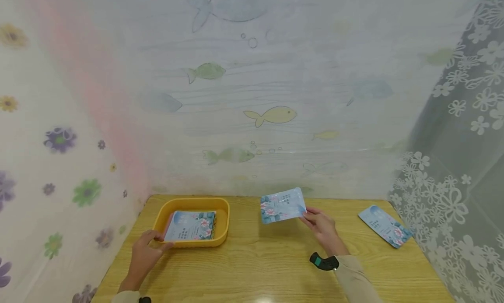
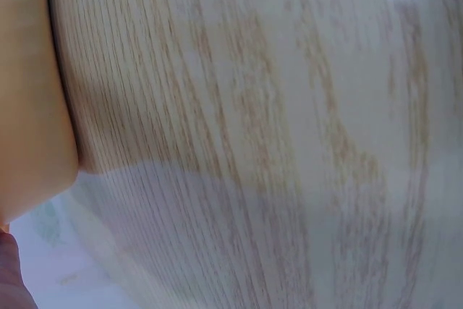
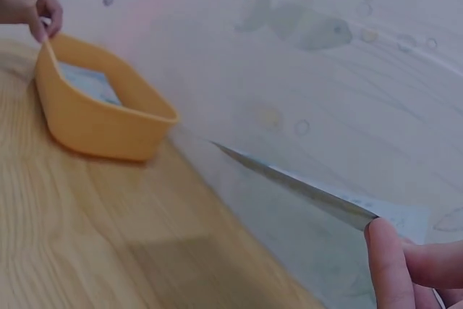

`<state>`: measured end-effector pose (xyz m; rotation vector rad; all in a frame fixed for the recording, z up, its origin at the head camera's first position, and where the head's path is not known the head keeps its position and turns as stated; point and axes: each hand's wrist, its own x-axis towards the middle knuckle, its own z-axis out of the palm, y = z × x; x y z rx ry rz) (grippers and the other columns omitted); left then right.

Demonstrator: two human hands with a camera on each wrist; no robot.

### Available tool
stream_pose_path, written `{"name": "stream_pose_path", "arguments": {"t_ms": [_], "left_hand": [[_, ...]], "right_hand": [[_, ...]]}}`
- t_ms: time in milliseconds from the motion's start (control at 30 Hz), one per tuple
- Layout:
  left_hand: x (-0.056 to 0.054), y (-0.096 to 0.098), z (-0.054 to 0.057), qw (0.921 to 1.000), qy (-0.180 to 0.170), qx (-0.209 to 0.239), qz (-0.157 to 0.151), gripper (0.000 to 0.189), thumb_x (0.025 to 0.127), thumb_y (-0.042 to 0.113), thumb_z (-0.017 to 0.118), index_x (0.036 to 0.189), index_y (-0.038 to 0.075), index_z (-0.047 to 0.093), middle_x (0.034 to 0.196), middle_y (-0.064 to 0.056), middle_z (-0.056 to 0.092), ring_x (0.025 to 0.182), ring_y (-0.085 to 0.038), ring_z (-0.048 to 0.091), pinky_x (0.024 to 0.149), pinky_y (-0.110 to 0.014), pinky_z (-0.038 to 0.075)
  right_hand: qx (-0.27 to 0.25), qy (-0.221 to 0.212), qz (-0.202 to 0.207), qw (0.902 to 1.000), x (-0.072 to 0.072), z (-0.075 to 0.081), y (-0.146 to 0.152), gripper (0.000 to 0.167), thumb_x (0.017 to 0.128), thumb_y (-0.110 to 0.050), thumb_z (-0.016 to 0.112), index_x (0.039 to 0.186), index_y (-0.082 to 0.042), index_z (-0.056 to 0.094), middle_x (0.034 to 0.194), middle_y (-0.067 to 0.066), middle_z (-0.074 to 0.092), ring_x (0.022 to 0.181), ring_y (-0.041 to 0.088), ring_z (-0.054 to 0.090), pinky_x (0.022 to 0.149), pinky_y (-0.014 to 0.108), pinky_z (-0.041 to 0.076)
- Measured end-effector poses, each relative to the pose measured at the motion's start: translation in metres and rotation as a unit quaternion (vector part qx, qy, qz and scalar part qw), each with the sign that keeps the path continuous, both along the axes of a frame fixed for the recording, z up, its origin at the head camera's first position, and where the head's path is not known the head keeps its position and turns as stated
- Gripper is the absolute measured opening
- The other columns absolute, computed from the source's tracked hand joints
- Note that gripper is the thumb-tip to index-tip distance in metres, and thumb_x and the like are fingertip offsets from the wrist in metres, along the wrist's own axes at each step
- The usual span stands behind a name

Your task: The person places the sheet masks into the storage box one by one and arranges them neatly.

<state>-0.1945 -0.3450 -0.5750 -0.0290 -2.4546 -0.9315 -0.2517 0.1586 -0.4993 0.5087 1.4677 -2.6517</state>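
Note:
My right hand (image 1: pixel 323 229) pinches a flat light-blue sachet (image 1: pixel 282 205) with pink flowers printed on it by its right edge. It holds the sachet up over the table, tilted; in the right wrist view the sachet (image 3: pixel 296 187) shows nearly edge-on. At the left, my left hand (image 1: pixel 145 255) grips the near left rim of a yellow plastic basket (image 1: pixel 225 222) between thumb and fingers. Inside the basket lies a small pile of similar sachets (image 1: pixel 190 226), a pinkish edge showing beneath the top one. The basket's side (image 2: pixel 32 92) fills the left of the left wrist view.
Another blue flowered sachet (image 1: pixel 385 226) lies slantwise on the wooden table (image 1: pixel 252 268) near its right edge. Behind the table hangs a white sheet (image 1: pixel 252 171) with fish drawings. Flower-printed sheeting (image 1: pixel 71 163) borders the left, and lace-patterned sheeting (image 1: pixel 445 206) the right.

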Motion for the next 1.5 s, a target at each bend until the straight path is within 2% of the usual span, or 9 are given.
{"name": "stream_pose_path", "arguments": {"t_ms": [100,333,600,1033,1267,1500], "left_hand": [[0.000,0.000,0.002,1.0000,-0.003,-0.001,0.001,0.031,0.063,0.022,0.089,0.072,0.015,0.060,0.079,0.001,0.057,0.075,-0.018,0.053,0.067,-0.031,0.046],[0.000,0.001,0.002,1.0000,-0.005,0.002,0.003,0.031,0.063,0.022,0.089,0.072,0.015,0.060,0.079,0.002,0.057,0.075,-0.017,0.052,0.067,-0.033,0.046],[-0.001,0.000,0.000,1.0000,0.004,-0.003,-0.001,0.032,0.062,0.021,0.090,0.072,0.016,0.060,0.078,0.003,0.056,0.075,-0.016,0.052,0.066,-0.032,0.046],[-0.001,0.001,0.000,0.9999,0.016,0.001,-0.004,0.033,0.060,0.017,0.091,0.072,0.015,0.060,0.078,0.003,0.056,0.075,-0.014,0.051,0.067,-0.023,0.042],[-0.002,0.000,-0.001,0.9998,0.019,-0.005,-0.004,0.033,0.060,0.017,0.091,0.072,0.015,0.060,0.077,0.005,0.055,0.075,-0.014,0.051,0.067,-0.026,0.043],[-0.002,0.000,-0.002,0.9999,0.012,0.004,-0.004,0.032,0.061,0.017,0.090,0.072,0.014,0.060,0.078,0.003,0.055,0.075,-0.017,0.052,0.067,-0.027,0.044]], "right_hand": [[0.001,0.000,0.005,1.0000,-0.001,0.000,-0.009,0.041,0.087,0.019,0.051,0.127,0.017,0.044,0.098,0.016,0.057,0.082,0.021,0.065,0.084,0.031,0.051],[-0.015,0.001,0.000,0.9999,-0.004,-0.001,-0.031,0.038,0.085,0.021,0.052,0.123,0.017,0.049,0.096,0.018,0.059,0.081,0.023,0.065,0.079,0.031,0.053],[-0.007,0.011,0.025,0.9996,-0.005,0.000,-0.061,0.041,0.087,0.018,0.051,0.127,0.019,0.043,0.101,0.019,0.058,0.083,0.021,0.064,0.079,0.029,0.053],[-0.051,0.009,0.033,0.9981,-0.006,0.002,-0.106,0.035,0.086,0.019,0.053,0.121,0.018,0.049,0.100,0.021,0.057,0.081,0.023,0.065,0.079,0.032,0.053],[-0.061,0.014,0.051,0.9967,-0.006,0.003,-0.125,0.037,0.086,0.019,0.052,0.122,0.019,0.046,0.101,0.021,0.055,0.081,0.022,0.064,0.085,0.034,0.051],[-0.066,0.009,0.057,0.9962,-0.006,0.003,-0.142,0.039,0.086,0.019,0.052,0.124,0.020,0.045,0.102,0.021,0.055,0.081,0.022,0.063,0.081,0.032,0.052]]}}
